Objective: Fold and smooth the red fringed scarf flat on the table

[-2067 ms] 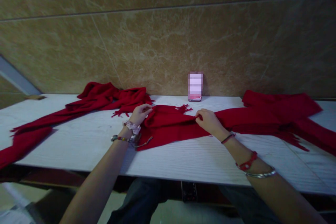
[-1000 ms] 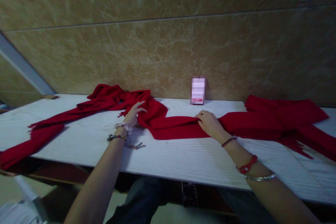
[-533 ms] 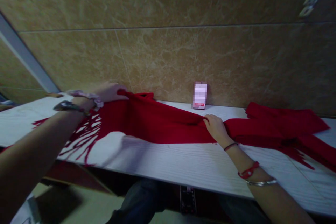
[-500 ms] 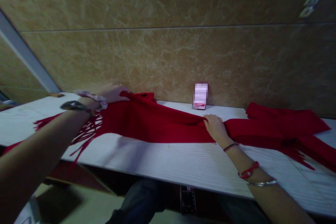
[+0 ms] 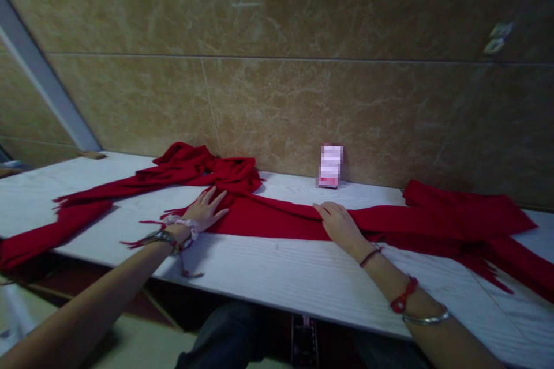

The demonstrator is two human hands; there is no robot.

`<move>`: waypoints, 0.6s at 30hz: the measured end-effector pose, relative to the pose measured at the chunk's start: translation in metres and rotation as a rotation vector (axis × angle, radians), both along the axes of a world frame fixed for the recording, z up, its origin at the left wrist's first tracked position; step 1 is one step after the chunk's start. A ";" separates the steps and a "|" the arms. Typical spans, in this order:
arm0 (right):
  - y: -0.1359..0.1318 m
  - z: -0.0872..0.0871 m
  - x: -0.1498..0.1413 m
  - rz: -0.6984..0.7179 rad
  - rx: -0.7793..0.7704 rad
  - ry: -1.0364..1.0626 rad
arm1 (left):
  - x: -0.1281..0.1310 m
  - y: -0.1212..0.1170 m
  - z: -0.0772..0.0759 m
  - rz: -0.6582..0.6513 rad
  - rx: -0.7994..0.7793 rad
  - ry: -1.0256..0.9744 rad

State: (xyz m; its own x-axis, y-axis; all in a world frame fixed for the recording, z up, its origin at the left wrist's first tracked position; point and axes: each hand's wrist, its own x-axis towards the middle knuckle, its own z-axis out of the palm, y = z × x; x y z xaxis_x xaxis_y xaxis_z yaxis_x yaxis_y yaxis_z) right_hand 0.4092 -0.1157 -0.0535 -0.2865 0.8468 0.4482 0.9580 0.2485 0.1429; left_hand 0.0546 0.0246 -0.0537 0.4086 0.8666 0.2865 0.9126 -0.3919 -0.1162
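A long red scarf [image 5: 272, 220] with fringe lies stretched along the white table, its left fringe partly under my wrist. My left hand [image 5: 208, 211] rests on its left end, fingers spread wide and palm down. Toward the middle, my right hand [image 5: 341, 226] lies over the scarf, fingers extended toward its far edge; its thumb side is mostly hidden. A second heap of red fringed fabric [image 5: 186, 164] is bunched behind my left hand, with strips trailing left. More folded red fabric [image 5: 471, 207] lies to the right.
A lit phone [image 5: 331, 167] leans against the marbled tile wall [image 5: 277, 104]. The white table [image 5: 268, 262] runs along the wall, its front edge near my legs. A dark device [image 5: 304, 340] sits below that edge. A small brown block [image 5: 93, 155] lies far left.
My left hand has let go of the scarf's raised end and come down onto it, nearer to me and rightward. The scarf now lies flatter. My right hand has slid slightly left.
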 end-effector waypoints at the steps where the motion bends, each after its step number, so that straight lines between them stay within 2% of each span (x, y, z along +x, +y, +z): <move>1: 0.000 0.001 0.002 -0.035 -0.058 0.031 | -0.006 0.001 0.003 0.074 0.010 0.006; 4: 0.000 0.003 0.006 -0.087 -0.175 0.092 | -0.024 0.005 0.018 0.210 -0.055 0.033; 7: -0.001 0.000 0.007 -0.077 -0.173 0.075 | -0.043 0.012 0.037 0.171 -0.167 0.069; 9: -0.002 -0.003 0.006 -0.055 -0.159 0.040 | -0.056 0.016 0.049 0.139 -0.103 0.108; 12: -0.001 -0.006 0.006 -0.043 -0.134 0.032 | -0.066 0.018 0.060 0.146 0.161 0.151; 14: 0.000 -0.008 0.006 -0.038 -0.127 0.041 | -0.062 0.015 0.055 0.143 0.299 0.114; 15: 0.000 -0.008 0.007 -0.032 -0.128 0.040 | -0.057 0.013 0.049 0.112 0.310 0.083; 16: 0.000 -0.007 0.007 -0.026 -0.132 0.036 | -0.052 0.011 0.041 0.053 0.270 0.059; 18: -0.001 -0.005 0.008 -0.028 -0.141 0.026 | -0.044 0.009 0.023 -0.108 0.096 0.014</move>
State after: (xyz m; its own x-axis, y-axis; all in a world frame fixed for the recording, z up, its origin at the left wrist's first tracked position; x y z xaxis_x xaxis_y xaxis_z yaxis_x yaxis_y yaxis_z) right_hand 0.4176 -0.1165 -0.0589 -0.2520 0.9094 0.3310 0.9677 0.2376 0.0838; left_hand 0.0101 0.0332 -0.0312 0.5027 0.7862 0.3594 0.8637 -0.4745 -0.1700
